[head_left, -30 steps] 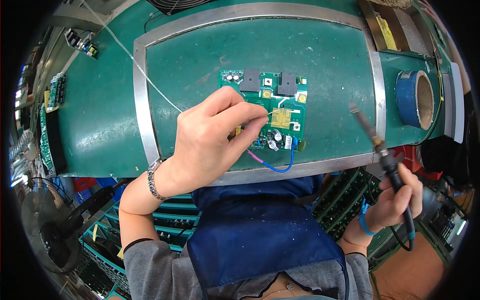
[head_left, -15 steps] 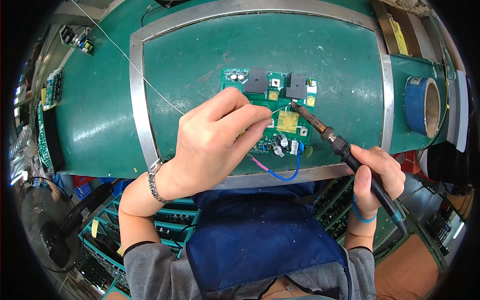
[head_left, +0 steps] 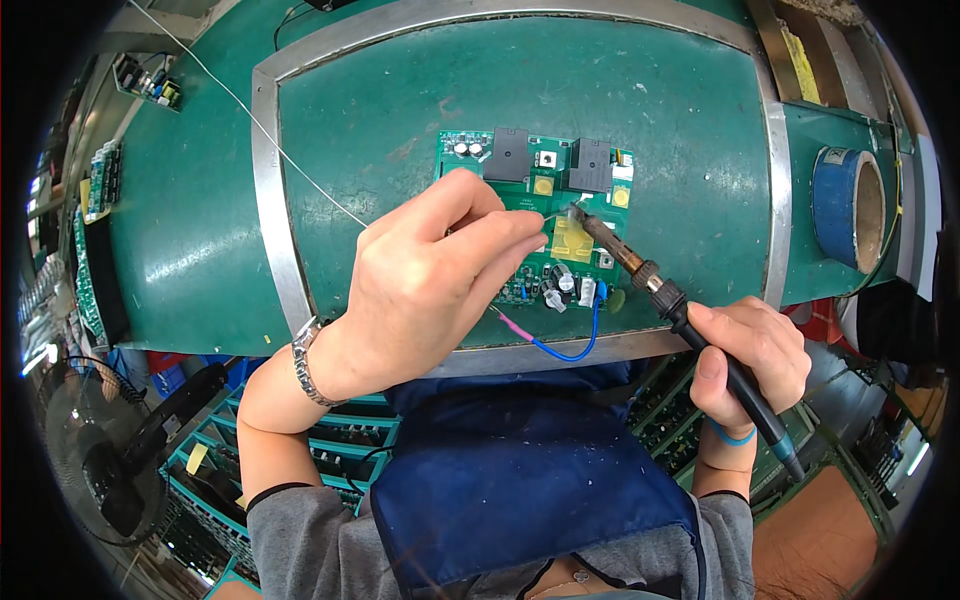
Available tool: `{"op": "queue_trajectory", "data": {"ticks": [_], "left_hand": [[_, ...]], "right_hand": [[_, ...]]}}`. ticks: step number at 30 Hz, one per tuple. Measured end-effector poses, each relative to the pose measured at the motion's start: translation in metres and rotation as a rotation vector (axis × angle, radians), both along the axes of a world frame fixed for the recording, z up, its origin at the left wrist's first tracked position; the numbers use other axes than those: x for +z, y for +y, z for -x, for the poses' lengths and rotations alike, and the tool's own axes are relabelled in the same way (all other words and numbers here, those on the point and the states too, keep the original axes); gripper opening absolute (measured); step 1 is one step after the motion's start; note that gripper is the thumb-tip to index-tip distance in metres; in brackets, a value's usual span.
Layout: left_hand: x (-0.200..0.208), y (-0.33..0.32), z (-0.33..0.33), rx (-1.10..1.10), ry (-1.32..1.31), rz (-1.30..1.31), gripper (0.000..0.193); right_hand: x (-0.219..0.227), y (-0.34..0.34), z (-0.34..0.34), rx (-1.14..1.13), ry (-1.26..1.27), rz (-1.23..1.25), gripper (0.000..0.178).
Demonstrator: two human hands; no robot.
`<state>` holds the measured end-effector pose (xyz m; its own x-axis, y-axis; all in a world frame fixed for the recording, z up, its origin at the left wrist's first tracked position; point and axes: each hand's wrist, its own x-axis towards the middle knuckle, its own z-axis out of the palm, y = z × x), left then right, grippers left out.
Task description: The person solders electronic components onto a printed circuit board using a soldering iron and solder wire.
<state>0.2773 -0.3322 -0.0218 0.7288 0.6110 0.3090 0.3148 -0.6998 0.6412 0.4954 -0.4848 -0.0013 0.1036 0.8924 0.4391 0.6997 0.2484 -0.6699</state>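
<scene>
A green circuit board point(head_left: 520, 203) lies on the green work surface, carrying two black block components, yellow patches and several capacitors. My right hand point(head_left: 752, 358) grips a black soldering iron point(head_left: 690, 318), its tip at the board just below the right black block. A thin strand of solder wire point(head_left: 262, 124) runs from the upper left down to my left hand point(head_left: 440, 275). That hand pinches it, the short end meeting the board near the iron tip. A blue wire with a pink sleeve point(head_left: 565, 355) loops off the board's near edge. My left hand hides the board's left part.
A metal frame point(head_left: 268, 190) borders the work surface. To the right stands a blue tape roll point(head_left: 840, 205). More circuit boards sit at the far left, one small board point(head_left: 148, 82) among them. A fan point(head_left: 110, 460) and teal racks point(head_left: 230, 500) are at lower left.
The iron tip has shifted slightly left and up along the board, with my right hand following. A faint wisp of smoke now shows at the tip. My left hand stays nearly in place.
</scene>
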Motion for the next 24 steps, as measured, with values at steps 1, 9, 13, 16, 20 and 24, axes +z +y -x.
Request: {"op": "queue_trajectory", "data": {"ticks": [1, 9, 13, 16, 20, 24], "left_hand": [[-0.0004, -0.0002, 0.0004, 0.002, 0.003, 0.004, 0.019], [-0.0003, 0.0022, -0.0009, -0.003, 0.006, 0.006, 0.019], [-0.0003, 0.0016, -0.0005, -0.011, -0.002, 0.007, 0.019], [-0.0014, 0.0008, -0.0024, -0.01, -0.021, -0.001, 0.019], [-0.0025, 0.0, -0.0042, -0.009, -0.023, -0.006, 0.019], [-0.002, 0.0003, -0.0031, -0.02, -0.01, 0.006, 0.018]], "right_hand": [[0.0002, 0.0002, 0.0003, 0.012, -0.008, -0.003, 0.016], [-0.0006, 0.0018, 0.0017, -0.013, -0.014, -0.021, 0.015], [0.0004, 0.0022, 0.0031, -0.011, -0.016, -0.024, 0.014], [-0.0004, 0.0014, 0.0013, -0.028, -0.038, -0.024, 0.014], [-0.0022, 0.0009, 0.003, -0.036, -0.051, -0.035, 0.014], [-0.0004, -0.0001, 0.0039, -0.014, -0.04, -0.026, 0.015]]}}
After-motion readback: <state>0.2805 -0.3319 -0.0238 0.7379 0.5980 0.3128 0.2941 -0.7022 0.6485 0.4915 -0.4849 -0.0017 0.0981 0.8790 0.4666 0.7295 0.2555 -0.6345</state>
